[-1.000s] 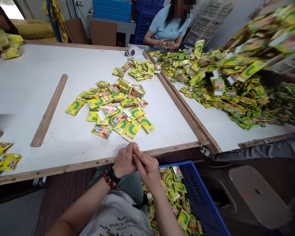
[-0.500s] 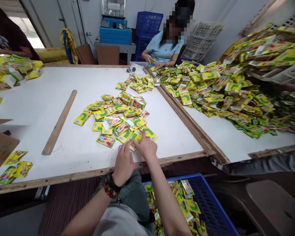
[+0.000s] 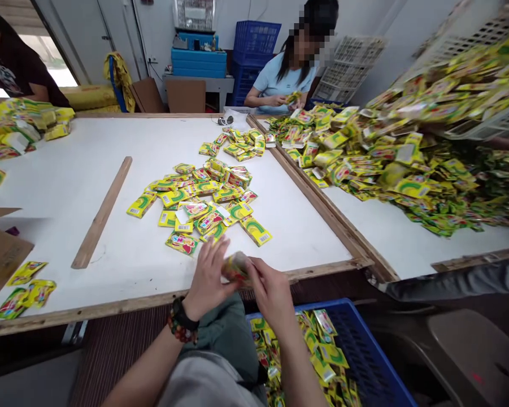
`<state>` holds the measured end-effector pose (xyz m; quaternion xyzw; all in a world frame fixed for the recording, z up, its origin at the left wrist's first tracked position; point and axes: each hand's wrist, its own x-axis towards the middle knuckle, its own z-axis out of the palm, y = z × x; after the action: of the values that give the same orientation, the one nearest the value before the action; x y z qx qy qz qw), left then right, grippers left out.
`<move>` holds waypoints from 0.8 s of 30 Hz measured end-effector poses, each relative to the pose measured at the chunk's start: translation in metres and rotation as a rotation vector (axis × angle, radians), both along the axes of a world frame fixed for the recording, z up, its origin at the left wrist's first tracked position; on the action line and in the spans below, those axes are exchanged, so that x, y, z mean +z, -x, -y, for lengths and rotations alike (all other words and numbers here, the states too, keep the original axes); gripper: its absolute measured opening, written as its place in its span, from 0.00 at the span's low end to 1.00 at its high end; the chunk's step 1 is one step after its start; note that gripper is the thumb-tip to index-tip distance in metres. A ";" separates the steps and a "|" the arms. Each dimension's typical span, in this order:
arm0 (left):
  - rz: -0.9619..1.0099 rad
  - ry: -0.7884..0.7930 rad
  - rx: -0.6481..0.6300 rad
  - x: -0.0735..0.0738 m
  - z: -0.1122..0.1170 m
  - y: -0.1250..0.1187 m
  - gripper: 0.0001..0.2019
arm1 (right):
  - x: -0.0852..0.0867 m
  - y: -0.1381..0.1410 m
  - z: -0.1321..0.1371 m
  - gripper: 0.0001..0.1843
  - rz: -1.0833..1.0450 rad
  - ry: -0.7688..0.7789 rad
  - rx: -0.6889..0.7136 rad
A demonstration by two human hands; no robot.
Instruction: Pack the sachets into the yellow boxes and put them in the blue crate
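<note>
My left hand (image 3: 207, 277) and my right hand (image 3: 271, 291) meet just above the near edge of the white table (image 3: 59, 186). Between their fingers they hold a small yellow packet (image 3: 236, 267), blurred by motion. Right beyond them lies a loose pile of yellow and green packets (image 3: 203, 198). A beaded bracelet and a dark band sit on my left wrist. Below my right forearm, a blue crate (image 3: 364, 362) holds more of the same packets.
A wooden strip (image 3: 101, 212) lies on the table at left. A second table (image 3: 390, 226) at right carries a large heap of packets (image 3: 407, 152), with a person seated at its far end. Another person stands far left. A stool (image 3: 470, 350) is at lower right.
Both hands reached out to the near side of the pile, then drew back toward the table edge with a packet between them. The heap at right keeps shifting.
</note>
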<state>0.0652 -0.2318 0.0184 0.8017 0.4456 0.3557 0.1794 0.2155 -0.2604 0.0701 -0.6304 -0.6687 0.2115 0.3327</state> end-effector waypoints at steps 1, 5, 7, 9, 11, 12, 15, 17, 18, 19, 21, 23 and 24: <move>0.012 0.007 -0.034 0.001 0.004 -0.005 0.38 | 0.006 -0.002 0.006 0.16 -0.142 -0.027 -0.006; 0.121 0.059 0.103 -0.007 0.024 -0.023 0.38 | 0.012 -0.006 0.016 0.14 -0.556 0.042 -0.035; 0.154 0.048 0.178 -0.013 0.030 -0.027 0.38 | 0.006 -0.006 0.015 0.16 -0.697 0.116 0.003; 0.165 0.032 0.197 -0.019 0.032 -0.027 0.38 | -0.002 -0.005 0.011 0.17 -0.792 0.167 0.031; 0.154 0.002 0.194 -0.024 0.031 -0.023 0.37 | -0.010 -0.002 0.007 0.17 -0.865 0.204 0.003; 0.145 -0.019 0.177 -0.026 0.030 -0.021 0.37 | -0.014 0.000 0.005 0.17 -0.902 0.229 -0.020; 0.145 -0.085 0.057 -0.029 0.027 -0.016 0.31 | -0.022 0.005 0.000 0.20 -1.000 0.318 -0.031; 0.175 -0.107 0.009 -0.028 0.026 -0.016 0.30 | -0.024 0.007 0.000 0.24 -0.984 0.315 0.027; 0.194 -0.089 0.014 -0.026 0.025 -0.017 0.31 | -0.025 0.007 0.001 0.24 -0.946 0.285 0.068; 0.204 -0.042 0.027 -0.024 0.024 -0.018 0.33 | -0.026 0.008 0.003 0.23 -0.896 0.244 0.108; 0.173 0.090 0.033 -0.021 0.023 -0.021 0.33 | -0.027 0.009 0.007 0.19 -0.782 0.146 0.131; 0.082 0.185 0.026 -0.019 0.022 -0.023 0.28 | -0.028 0.012 0.009 0.16 -0.701 0.082 0.068; 0.031 0.202 0.022 -0.019 0.022 -0.023 0.26 | -0.028 0.013 0.010 0.16 -0.681 0.068 0.019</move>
<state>0.0884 -0.2534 -0.0010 0.7690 0.4851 0.3234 0.2622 0.2021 -0.2705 0.0420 -0.5281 -0.5175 0.4350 0.5138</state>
